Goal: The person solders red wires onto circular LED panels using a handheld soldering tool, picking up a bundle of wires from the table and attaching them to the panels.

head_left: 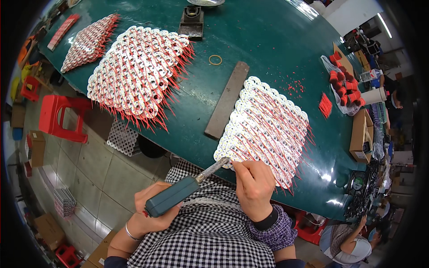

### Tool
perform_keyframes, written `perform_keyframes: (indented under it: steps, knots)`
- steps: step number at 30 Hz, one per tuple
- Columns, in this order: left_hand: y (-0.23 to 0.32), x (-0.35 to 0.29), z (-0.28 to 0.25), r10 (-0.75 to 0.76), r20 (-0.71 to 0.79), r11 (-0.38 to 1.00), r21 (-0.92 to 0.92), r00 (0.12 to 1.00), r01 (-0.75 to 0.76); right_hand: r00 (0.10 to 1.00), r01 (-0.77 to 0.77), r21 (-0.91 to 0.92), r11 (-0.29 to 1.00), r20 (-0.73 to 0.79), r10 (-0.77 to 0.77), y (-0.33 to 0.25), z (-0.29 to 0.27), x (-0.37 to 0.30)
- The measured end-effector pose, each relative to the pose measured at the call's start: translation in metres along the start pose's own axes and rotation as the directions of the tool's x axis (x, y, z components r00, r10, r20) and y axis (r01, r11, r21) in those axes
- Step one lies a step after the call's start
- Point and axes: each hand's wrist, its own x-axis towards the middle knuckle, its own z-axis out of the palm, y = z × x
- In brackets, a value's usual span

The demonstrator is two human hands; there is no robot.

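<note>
My left hand (157,210) is closed round the dark green handle of a soldering iron (175,194). The iron's metal barrel reaches up to the near left corner of a white panel of round circuit boards (261,129), its tip at or just over the boards. Rows of thin red wires cross this panel and stick out past its right side. At the panel's near edge, close to the iron's tip, my right hand (254,190) pinches thumb and finger together; what lies between them is too small to make out.
A dark flat bar (227,99) lies along the panel's left side. Farther left are more wired panels (142,73) on the green table (263,40). A soldering stand (192,22) is at the back. Red wire bundles (325,105) and red spools (346,85) lie right. A red stool (65,117) stands left.
</note>
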Motion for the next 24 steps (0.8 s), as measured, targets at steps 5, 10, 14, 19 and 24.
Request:
perform_keyframes:
  steps: [5,10,14,19,24]
  knots:
    - [0.0002,0.0007,0.0008,-0.012,0.010,1.000,-0.020,1.000,0.012,1.000,0.020,-0.012,1.000,0.016,-0.019,0.0019,0.0012,-0.0021]
    - [0.0037,0.0015,-0.0021,-0.057,0.042,0.998,0.002,0.997,0.057,1.000,0.021,-0.016,1.000,0.014,-0.021,0.0023,0.0018,-0.0019]
    - [0.0018,0.0004,-0.0027,-0.025,0.050,1.000,0.002,0.998,0.025,1.000,0.020,-0.026,0.999,0.016,-0.019,0.0020,0.0018,-0.0021]
    - [0.0007,-0.0030,-0.0014,0.072,-0.046,0.994,0.084,0.996,-0.068,1.000,0.015,-0.026,1.000,0.017,-0.015,0.0009,0.0021,-0.0018]
    - [0.0022,-0.0056,-0.0078,0.027,-0.028,0.997,0.075,0.999,-0.025,1.000,0.012,-0.031,0.999,-0.001,-0.012,-0.0040,-0.0002,-0.0001]
